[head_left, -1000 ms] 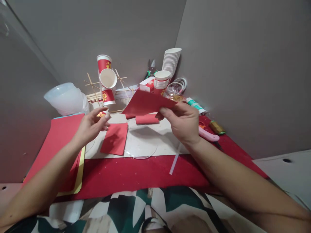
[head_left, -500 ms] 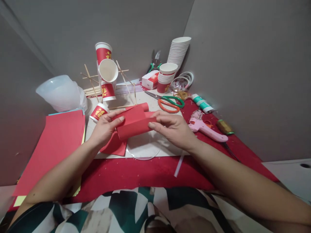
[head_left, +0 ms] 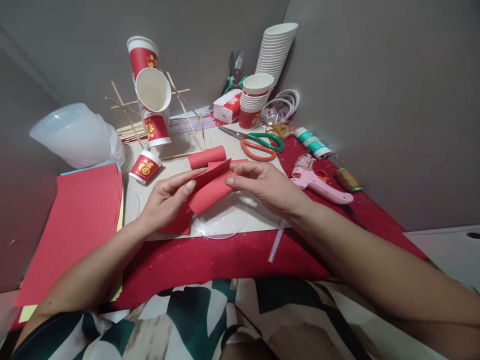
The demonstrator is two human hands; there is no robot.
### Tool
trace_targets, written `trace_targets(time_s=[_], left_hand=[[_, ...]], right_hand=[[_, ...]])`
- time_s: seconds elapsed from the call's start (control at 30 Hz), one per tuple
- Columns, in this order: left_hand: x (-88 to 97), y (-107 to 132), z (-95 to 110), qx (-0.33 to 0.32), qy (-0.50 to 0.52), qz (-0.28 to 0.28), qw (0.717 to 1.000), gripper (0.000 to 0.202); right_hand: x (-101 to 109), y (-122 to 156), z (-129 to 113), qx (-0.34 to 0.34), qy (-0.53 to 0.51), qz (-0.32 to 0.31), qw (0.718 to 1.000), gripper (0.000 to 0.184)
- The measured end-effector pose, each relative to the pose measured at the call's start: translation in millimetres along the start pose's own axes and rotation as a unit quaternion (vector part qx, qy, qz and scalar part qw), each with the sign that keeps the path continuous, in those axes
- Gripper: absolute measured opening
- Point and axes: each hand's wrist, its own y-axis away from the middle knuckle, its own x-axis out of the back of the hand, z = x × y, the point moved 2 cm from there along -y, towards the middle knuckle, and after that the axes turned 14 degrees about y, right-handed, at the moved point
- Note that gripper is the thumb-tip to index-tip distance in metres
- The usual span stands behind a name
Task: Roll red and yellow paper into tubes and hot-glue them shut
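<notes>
A piece of red paper (head_left: 212, 192), bent along its length, is held up between my two hands. My left hand (head_left: 167, 200) pinches its left end, thumb in front. At its right end, the thumb and fingers of my right hand (head_left: 268, 187) close on the paper. Below it lie a clear round plastic disc (head_left: 223, 222) and another red sheet (head_left: 182, 222), partly hidden by my left hand. Just behind the hands rests a rolled red paper tube (head_left: 207, 157). A small red and white paper cup (head_left: 145, 167) lies tipped to the left.
Scissors (head_left: 258, 142) lie behind my right hand, a pink glue gun (head_left: 322, 186) to its right. Joined paper cups (head_left: 153, 90) with wooden sticks stand at back left. Stacked cups (head_left: 275, 50) stand at the back. Red sheets (head_left: 80, 210) lie at left, a clear glue stick (head_left: 276, 244) in front.
The red paper has been turned between my hands, so its fold opens differently and its near flap tilts up to the right. Both hands keep hold. The camera view has shifted slightly.
</notes>
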Motion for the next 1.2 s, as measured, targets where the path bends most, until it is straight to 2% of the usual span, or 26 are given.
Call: trace_targets(time_s=[0.1,0.23,0.47,0.57,0.67,0.73,0.8,0.87,0.93,1.0,1.03,1.1,1.13,1.2], left_hand=[[-4.1,4.1,0.9,-0.017,-0.033,-0.04,0.998,0.03],[-5.4,7.4,-3.0,-0.012,-0.032,-0.056,0.998,0.035],[-3.0,8.3,-10.9,-0.068,-0.106,-0.136,0.983,0.048],[-0.7,9.6,-15.3,-0.137,-0.222,-0.175,0.949,0.052],[1.3,10.5,-21.1,-0.244,-0.338,-0.206,0.885,0.052],[1.7,10.4,-23.1,-0.299,-0.382,-0.218,0.847,0.052],[1.4,9.6,-21.7,-0.317,-0.401,-0.219,0.831,0.053],[0.6,9.2,-16.2,-0.315,-0.386,-0.214,0.84,0.056],[0.7,9.2,-7.6,-0.312,-0.334,-0.183,0.87,0.058],[3.7,8.1,0.8,-0.288,-0.244,-0.09,0.922,0.047],[6.1,7.0,3.4,-0.259,-0.187,-0.028,0.947,0.036],[9.6,4.0,3.5,-0.156,-0.069,0.069,0.983,0.019],[9.7,2.3,1.4,-0.093,-0.016,0.09,0.991,0.021],[6.7,-0.8,-4.4,0.027,0.068,0.081,0.994,0.028]], right_hand=[[-1.4,0.0,0.4,-0.04,-0.06,0.002,0.997,0.011],[-3.3,0.2,0.2,-0.071,-0.133,0.016,0.989,0.008],[-6.8,0.4,0.9,-0.092,-0.162,0.007,0.982,0.011],[-6.7,1.1,0.7,-0.088,-0.177,0.013,0.98,0.014],[-6.5,3.0,1.4,-0.068,-0.175,0.012,0.982,0.022],[-5.8,4.1,2.7,-0.053,-0.143,0.009,0.988,0.022],[-4.1,4.0,4.1,-0.047,-0.108,0.019,0.993,0.019],[-1.7,2.2,4.4,-0.046,-0.101,0.034,0.993,0.014],[0.7,-0.4,3.4,-0.042,-0.116,0.051,0.991,0.012],[2.8,-2.8,1.8,-0.035,-0.135,0.075,0.987,0.013],[3.5,-3.6,1.2,-0.029,-0.14,0.088,0.986,0.014],[3.6,-4.1,0.9,-0.015,-0.145,0.104,0.984,0.014],[3.2,-4.0,1.2,-0.007,-0.146,0.106,0.984,0.015],[2.2,-3.3,2.7,0.015,-0.141,0.108,0.984,0.016]])
